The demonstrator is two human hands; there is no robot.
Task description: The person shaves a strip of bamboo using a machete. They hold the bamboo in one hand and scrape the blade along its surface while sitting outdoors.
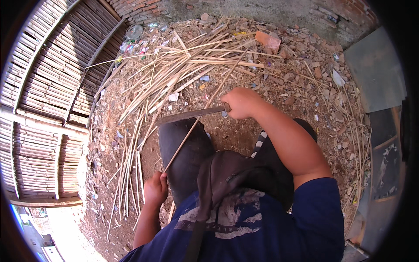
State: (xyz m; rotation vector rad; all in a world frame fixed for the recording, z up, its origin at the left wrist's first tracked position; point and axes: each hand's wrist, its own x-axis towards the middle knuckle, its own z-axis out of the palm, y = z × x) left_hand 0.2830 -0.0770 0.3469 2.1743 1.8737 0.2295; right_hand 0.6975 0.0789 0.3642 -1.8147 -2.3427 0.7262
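My left hand (156,188) is closed around the near end of a long thin bamboo strip (183,144). The strip slants up and away to the right across my left knee, its far end over a pile of split bamboo (192,65). In my right hand (242,102) is the handle of a machete (187,115). Its dark, broad blade points left above my left thigh and crosses the strip at about its middle. Whether the edge touches the strip I cannot tell.
More bamboo strips (131,174) lie on the dirt at my left. A slatted bamboo wall (43,78) stands on the left, a brick wall (244,13) at the far side, and grey panels (375,70) on the right. Rubble, litter and an orange-red slab (268,41) cover the far ground.
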